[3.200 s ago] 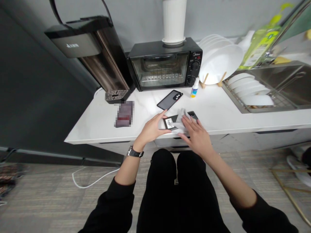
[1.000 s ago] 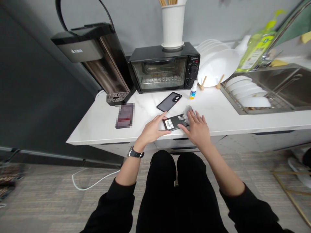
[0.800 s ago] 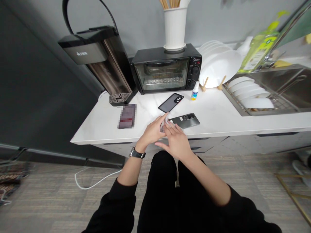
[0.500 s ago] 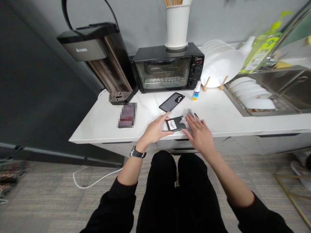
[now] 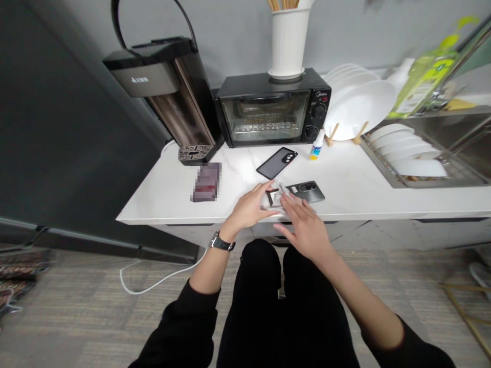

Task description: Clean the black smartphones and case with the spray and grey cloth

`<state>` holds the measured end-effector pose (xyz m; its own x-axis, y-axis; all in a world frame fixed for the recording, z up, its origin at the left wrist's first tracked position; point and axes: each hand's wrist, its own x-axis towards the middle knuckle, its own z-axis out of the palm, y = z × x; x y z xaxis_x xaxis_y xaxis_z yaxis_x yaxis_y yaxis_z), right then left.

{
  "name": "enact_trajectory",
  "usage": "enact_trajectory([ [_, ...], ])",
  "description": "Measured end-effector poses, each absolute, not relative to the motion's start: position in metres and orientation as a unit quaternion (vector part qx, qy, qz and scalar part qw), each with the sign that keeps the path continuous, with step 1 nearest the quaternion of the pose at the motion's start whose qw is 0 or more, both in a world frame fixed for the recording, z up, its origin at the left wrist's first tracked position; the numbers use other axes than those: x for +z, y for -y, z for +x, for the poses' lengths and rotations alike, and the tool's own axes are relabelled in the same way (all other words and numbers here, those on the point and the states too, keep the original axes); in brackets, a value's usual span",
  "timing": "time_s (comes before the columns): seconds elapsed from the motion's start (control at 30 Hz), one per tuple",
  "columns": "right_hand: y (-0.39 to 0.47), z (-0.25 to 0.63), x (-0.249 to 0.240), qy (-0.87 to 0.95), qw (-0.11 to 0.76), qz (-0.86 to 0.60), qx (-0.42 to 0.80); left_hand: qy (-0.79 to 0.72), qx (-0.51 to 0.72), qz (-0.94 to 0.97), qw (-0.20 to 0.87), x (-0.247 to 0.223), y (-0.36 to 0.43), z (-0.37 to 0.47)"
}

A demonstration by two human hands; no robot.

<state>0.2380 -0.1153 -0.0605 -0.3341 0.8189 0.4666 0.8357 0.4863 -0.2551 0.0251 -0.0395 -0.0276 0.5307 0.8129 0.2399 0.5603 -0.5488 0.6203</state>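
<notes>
A dark grey smartphone point(image 5: 315, 191) lies back up on the white counter, its camera block towards the right. My left hand point(image 5: 248, 206) steadies its left end between thumb and fingers. Under the fingers of my right hand point(image 5: 307, 231) is a crumpled white tissue point(image 5: 282, 192), pressed onto the left part of the phone's back and partly covering a white label there. Behind the phone rests a black-edged phone case point(image 5: 276, 163) with camera cut-outs. A small spray bottle point(image 5: 316, 146) with a white top stands to the right of the case.
A pixelated flat item point(image 5: 207, 182) lies on the counter point(image 5: 161, 199) at left, before a water dispenser point(image 5: 164, 76). Behind are a toaster oven point(image 5: 268, 115) bearing a white holder point(image 5: 289, 43), and racked plates point(image 5: 358, 110). A sink point(image 5: 471, 158) with dishes is at right.
My right hand has slid the tissue leftwards along the phone, uncovering its camera block. My left hand stays at the phone's left end. The whole view has shifted slightly.
</notes>
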Motion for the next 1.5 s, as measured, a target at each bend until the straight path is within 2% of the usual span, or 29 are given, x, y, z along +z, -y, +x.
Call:
enact_trajectory([
  [0.13, 0.096, 0.290, -0.064, 0.753, 0.278, -0.594, -0.052, -0.413, 0.264, 0.837, 0.241, -0.026, 0.040, 0.027],
  [0.23, 0.075, 0.284, -0.062, 0.724, 0.284, -0.626, -0.059, -0.423, 0.261, 0.833, 0.243, -0.026, 0.039, 0.027],
  [0.4, 0.079, 0.213, -0.055, 0.806, 0.291, -0.515, -0.010, -0.415, 0.256, 0.839, 0.244, -0.029, 0.038, 0.025],
  [0.5, 0.097, 0.199, -0.055, 0.832, 0.285, -0.477, 0.017, -0.419, 0.258, 0.839, 0.233, -0.032, 0.038, 0.024],
  [0.63, 0.104, 0.243, -0.059, 0.820, 0.285, -0.497, -0.012, -0.410, 0.269, 0.837, 0.243, -0.031, 0.039, 0.025],
  [0.8, 0.082, 0.293, -0.062, 0.740, 0.284, -0.607, -0.063, -0.422, 0.262, 0.834, 0.239, -0.026, 0.040, 0.027],
  [0.9, 0.074, 0.271, -0.062, 0.715, 0.295, -0.629, -0.078, -0.422, 0.262, 0.834, 0.240, -0.027, 0.040, 0.027],
  [1.1, 0.095, 0.198, -0.058, 0.825, 0.290, -0.485, 0.010, -0.427, 0.249, 0.839, 0.228, -0.030, 0.039, 0.025],
  [1.2, 0.093, 0.218, -0.058, 0.824, 0.288, -0.489, 0.005, -0.426, 0.250, 0.836, 0.238, -0.028, 0.041, 0.026],
  [1.33, 0.076, 0.261, -0.061, 0.764, 0.290, -0.574, -0.049, -0.427, 0.263, 0.831, 0.242, -0.024, 0.043, 0.028],
  [1.4, 0.075, 0.257, -0.062, 0.744, 0.295, -0.596, -0.062, -0.427, 0.266, 0.830, 0.239, -0.025, 0.042, 0.028],
  [1.5, 0.085, 0.225, -0.062, 0.782, 0.297, -0.547, -0.039, -0.420, 0.261, 0.837, 0.235, -0.027, 0.041, 0.027],
])
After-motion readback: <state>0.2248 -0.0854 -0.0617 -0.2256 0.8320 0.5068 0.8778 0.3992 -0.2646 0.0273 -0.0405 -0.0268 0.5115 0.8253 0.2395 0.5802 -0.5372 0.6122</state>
